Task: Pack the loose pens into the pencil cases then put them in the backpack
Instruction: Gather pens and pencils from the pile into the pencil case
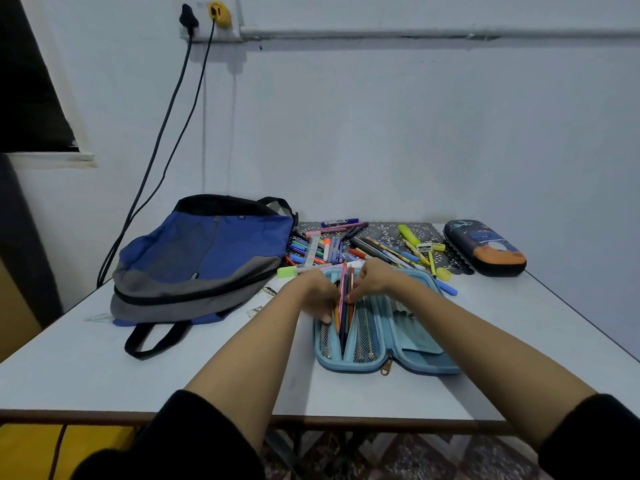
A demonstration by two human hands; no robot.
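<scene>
Gripping pencils (346,275) in open blue case (408,341): left hand (317,294), right hand (374,277); white table (104,368), pale wall (381,133).

Home study corner (table (104,368), wall socket (205,31))

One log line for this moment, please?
step: packing | left hand, right hand: holding coloured-pencil bundle | open light-blue fabric pencil case: receiving | blue-grey fabric backpack: untouched

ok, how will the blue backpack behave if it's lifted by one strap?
Likely floppy: the blue backpack lies slumped flat on the table, so it should sag when lifted. Probably light, since it looks nearly empty. Its black strap lies in a loose loop, so it may snag or swing.
</scene>
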